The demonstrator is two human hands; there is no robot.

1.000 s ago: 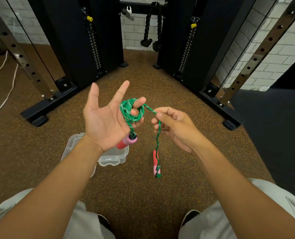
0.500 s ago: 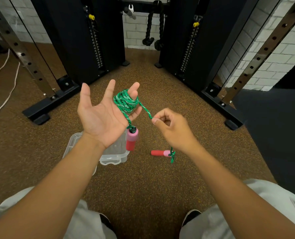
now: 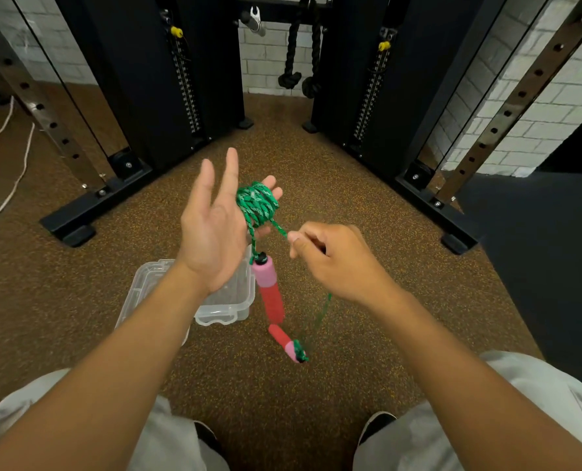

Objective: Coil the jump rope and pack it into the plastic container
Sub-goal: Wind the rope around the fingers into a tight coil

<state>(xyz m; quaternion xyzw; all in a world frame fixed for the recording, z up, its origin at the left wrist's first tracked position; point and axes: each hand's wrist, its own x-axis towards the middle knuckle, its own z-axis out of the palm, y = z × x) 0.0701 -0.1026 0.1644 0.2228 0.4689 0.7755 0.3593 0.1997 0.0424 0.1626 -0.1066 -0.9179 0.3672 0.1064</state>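
The left hand [image 3: 215, 229] is raised palm-up with the index and middle fingers extended and spread; the green jump rope [image 3: 257, 203] is wound in a tight multi-turn coil around the two outer fingers on the right side of that hand, whose tips show beyond the coil. The hand is largely open and retains the coil only by these wrapped fingers. From the underside of the coil a short strand drops to the first handle [image 3: 269, 288], pink at the top and red below, which hangs roughly upright just beside the left wrist. The right hand [image 3: 333, 263] sits just to the right of the coil, loosely closed, with thumb and forefinger pinching the strand that leaves the coil. The strand passes behind this hand and reappears, blurred, below it, running down to the second handle [image 3: 286, 343], which is tilted with its pink end lowest; contact with the floor cannot be determined. The clear plastic container [image 3: 225, 300] stands open on the brown speckled floor [image 3: 367, 185], beneath the left wrist and forearm. The rope is entirely outside the container. Black machine uprights [image 3: 401, 79] stand beyond the hands.
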